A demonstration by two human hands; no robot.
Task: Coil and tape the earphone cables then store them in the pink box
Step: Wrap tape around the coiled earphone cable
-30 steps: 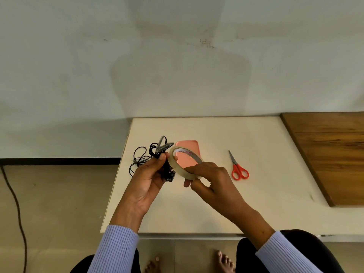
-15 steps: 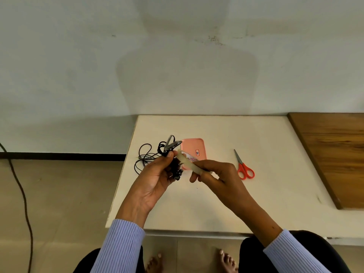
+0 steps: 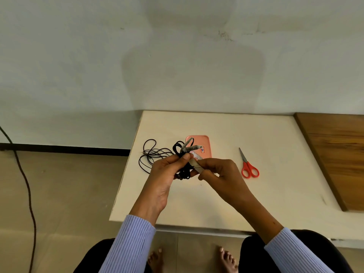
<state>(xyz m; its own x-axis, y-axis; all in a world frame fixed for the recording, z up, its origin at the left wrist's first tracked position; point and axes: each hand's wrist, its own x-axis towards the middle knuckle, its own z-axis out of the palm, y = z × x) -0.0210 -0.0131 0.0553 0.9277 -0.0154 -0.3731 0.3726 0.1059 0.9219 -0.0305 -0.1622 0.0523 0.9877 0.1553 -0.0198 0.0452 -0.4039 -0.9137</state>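
My left hand (image 3: 164, 174) grips a coiled black earphone cable (image 3: 184, 170) above the cream table (image 3: 226, 203), thumb pressed on the bundle. Strips of clear tape (image 3: 190, 147) stick up from the coil's top. My right hand (image 3: 218, 172) holds a roll of clear tape (image 3: 197, 161) edge-on against the coil. A second black earphone cable (image 3: 151, 156) lies loose and tangled on the table to the left. The pink box (image 3: 203, 143) lies flat and closed just behind my hands, partly hidden by them.
Red-handled scissors (image 3: 248, 167) lie on the table right of my hands. A brown wooden board (image 3: 338, 154) covers the table's right end. The table's left edge runs close to the loose cable. A dark cord (image 3: 25, 184) trails on the floor at left.
The tape roll has turned from face-on to edge-on and moved in against the coil. Both hands stay together above the table.
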